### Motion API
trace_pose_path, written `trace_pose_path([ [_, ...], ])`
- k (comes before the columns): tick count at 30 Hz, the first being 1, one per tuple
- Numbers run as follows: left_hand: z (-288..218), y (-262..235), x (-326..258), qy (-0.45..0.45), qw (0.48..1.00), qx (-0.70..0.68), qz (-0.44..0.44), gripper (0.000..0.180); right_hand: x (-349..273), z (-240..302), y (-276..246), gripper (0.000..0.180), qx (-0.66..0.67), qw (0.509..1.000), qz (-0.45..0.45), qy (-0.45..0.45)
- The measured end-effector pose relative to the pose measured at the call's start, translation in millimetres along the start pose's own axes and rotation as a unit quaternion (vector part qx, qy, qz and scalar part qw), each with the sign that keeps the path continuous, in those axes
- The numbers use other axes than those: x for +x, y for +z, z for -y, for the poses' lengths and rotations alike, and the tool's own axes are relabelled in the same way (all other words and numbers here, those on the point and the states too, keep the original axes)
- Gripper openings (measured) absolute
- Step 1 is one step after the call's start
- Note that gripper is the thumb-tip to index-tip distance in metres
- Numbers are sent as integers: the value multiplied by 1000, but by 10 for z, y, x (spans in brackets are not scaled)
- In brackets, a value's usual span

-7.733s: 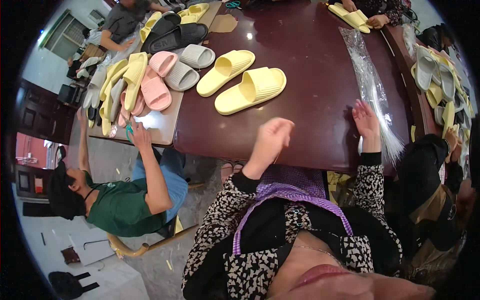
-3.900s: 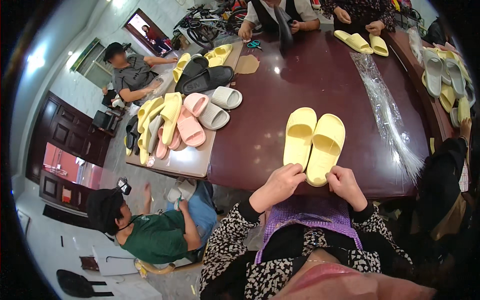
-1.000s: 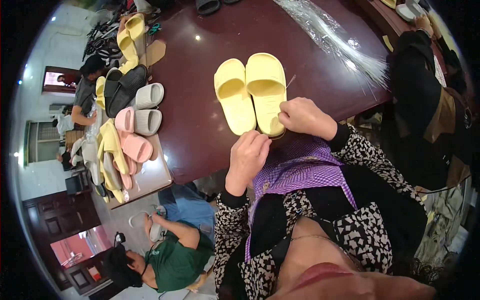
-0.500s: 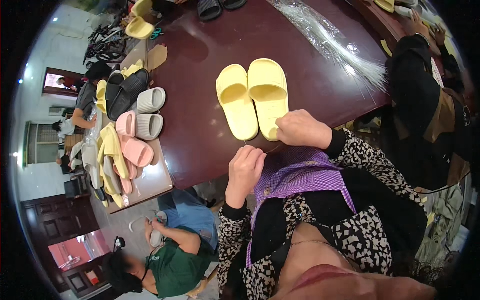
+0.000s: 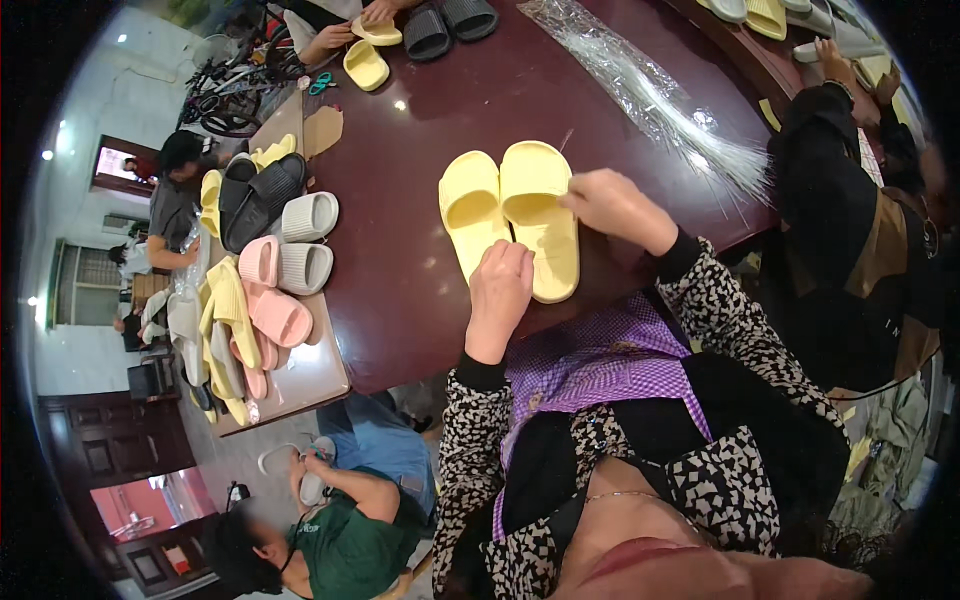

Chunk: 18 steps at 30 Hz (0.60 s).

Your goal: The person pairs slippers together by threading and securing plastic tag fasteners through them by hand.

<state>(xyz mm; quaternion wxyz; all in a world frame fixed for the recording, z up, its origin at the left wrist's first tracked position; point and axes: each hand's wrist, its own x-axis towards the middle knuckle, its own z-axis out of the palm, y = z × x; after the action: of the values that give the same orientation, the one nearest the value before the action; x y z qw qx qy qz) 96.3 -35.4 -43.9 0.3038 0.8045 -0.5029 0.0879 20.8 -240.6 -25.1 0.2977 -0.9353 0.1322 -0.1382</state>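
Observation:
A pair of yellow slide slippers (image 5: pixel 553 262) lies side by side on the dark red table, toes away from me. My left hand (image 5: pixel 500 296) is closed in a pinch over the inner edges of the two soles, covering part of the left slipper. My right hand (image 5: pixel 618 208) is closed beside the right slipper, fingertips at the outer edge of its strap. What either pinch holds is too fine to make out. A thin strand (image 5: pixel 568 139) sticks up by the right slipper's toe. Beyond lies a bundle of clear thin strands (image 5: pixel 722 152) in a plastic sleeve.
Grey, pink, yellow and black slippers pile up on a side table (image 5: pixel 318 372) at the left. Dark slippers (image 5: pixel 428 32) stand at the far edge, near another person's hands (image 5: pixel 335 38) with yellow slippers. A person in green (image 5: pixel 360 540) sits at lower left; one in black (image 5: pixel 815 200) is at right.
My right hand has moved up from the right slipper's heel to its strap. My left hand has moved up from below the heels onto the soles. Another person's hands appear at the far edge.

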Motion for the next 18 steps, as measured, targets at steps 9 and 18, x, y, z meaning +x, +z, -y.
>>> trace_pose_path([
  [9, 81, 6, 154, -9, 1000, -6, -6, 6, 810, -585, 89, 40, -37, 995, -91, -3],
  [18, 385, -12, 225, 11, 1000, -25, -14, 10, 842, -463, 298, 26, -25, 997, -53, 47],
])
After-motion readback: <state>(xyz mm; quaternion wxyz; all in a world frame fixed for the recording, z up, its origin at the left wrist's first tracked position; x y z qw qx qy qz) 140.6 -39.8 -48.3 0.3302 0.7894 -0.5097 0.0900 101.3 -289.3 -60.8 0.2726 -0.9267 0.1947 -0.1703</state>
